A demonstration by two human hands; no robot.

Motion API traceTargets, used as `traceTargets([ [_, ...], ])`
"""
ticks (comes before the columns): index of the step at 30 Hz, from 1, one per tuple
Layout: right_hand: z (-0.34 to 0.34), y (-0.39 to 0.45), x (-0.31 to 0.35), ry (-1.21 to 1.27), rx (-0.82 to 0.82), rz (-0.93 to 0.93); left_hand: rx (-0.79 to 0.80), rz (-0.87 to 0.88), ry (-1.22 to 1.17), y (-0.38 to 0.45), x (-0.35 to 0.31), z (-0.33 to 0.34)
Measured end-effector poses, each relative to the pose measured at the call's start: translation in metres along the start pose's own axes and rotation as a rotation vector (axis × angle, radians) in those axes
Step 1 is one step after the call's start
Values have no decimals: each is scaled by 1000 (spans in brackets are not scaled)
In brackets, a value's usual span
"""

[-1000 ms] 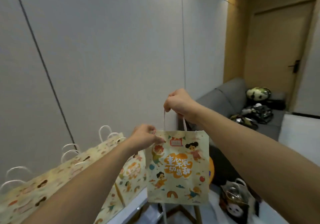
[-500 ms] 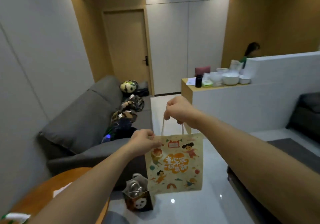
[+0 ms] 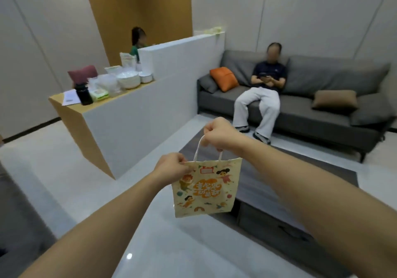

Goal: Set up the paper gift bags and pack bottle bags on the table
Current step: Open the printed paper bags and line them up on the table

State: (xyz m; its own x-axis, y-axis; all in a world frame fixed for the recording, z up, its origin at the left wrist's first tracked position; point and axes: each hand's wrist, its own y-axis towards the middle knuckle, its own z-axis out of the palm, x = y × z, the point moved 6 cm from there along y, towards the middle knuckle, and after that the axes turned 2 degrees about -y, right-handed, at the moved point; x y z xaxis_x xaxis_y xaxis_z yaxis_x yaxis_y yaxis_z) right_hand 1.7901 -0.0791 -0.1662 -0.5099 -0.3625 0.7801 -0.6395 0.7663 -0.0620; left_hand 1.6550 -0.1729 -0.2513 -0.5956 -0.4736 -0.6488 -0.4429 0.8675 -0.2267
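Fingers (image 3: 182, 163) of the left hand (image 3: 169, 167) are pinched closed on the top left corner of the bag (image 3: 206, 188); those of the right hand (image 3: 220, 132) are curled into a fist around the white handle (image 3: 197, 149), which rises from the bag's mouth into that fist. The bag hangs in mid-air between both outstretched forearms, upright, flat and unopened, its printed face towards the camera: cream paper with cartoon children and orange lettering. It touches no surface; pale glossy floor (image 3: 171, 245) lies below it. Far left, a counter (image 3: 71, 106) with a wooden top and white front carries a sheet of paper (image 3: 69, 97), a black bottle (image 3: 84, 95) just beside it, a green-edged pack (image 3: 99, 94), clear plastic bags (image 3: 107, 82) and stacked white bowls (image 3: 129, 79); a dark red cushion (image 3: 82, 73) sits behind these. A white partition (image 3: 182, 63) runs on from the counter, and a person in green (image 3: 137, 41) is partly visible behind it. Right of the partition stands a grey sofa (image 3: 311, 114) with an orange cushion (image 3: 224, 78) at its left end. A second person (image 3: 263, 88) sits on it, dark top and pale trousers, both hands on a small dark object, too small to identify. A brown cushion (image 3: 335, 101) lies further right on the seat. A dark rug (image 3: 279, 183) covers the floor in front of the sofa, behind and below the bag
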Motion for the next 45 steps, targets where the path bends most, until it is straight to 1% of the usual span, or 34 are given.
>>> traceTargets([
  [4,-61,-10,-72,18,-160,153,133,121,30,42,-63,68],
  [9,-140,-40,-155,17,-299,269,334,232,58,73,-146,167],
  [12,-189,-61,-208,-4,-349,318,404,296,91,80,-201,231],
  [16,-258,-90,-283,-6,-416,370,455,408,184,84,-276,316],
  [18,-287,-103,-321,-5,-451,405,441,503,269,86,-314,354],
  [20,-303,-113,-346,-16,-452,429,403,577,337,89,-339,377],
  [23,-336,-126,-388,-34,-465,481,404,642,387,96,-377,424],
  [26,-370,-130,-424,-27,-510,526,421,692,396,110,-409,456],
  [31,-415,-114,-476,-40,-548,607,446,732,406,156,-452,502],
  [36,-452,-78,-526,-66,-594,689,488,724,368,221,-484,540],
  [40,-468,-46,-559,-94,-573,757,545,662,346,267,-491,566],
  [45,-492,-8,-592,-86,-577,768,559,625,315,315,-509,587],
])
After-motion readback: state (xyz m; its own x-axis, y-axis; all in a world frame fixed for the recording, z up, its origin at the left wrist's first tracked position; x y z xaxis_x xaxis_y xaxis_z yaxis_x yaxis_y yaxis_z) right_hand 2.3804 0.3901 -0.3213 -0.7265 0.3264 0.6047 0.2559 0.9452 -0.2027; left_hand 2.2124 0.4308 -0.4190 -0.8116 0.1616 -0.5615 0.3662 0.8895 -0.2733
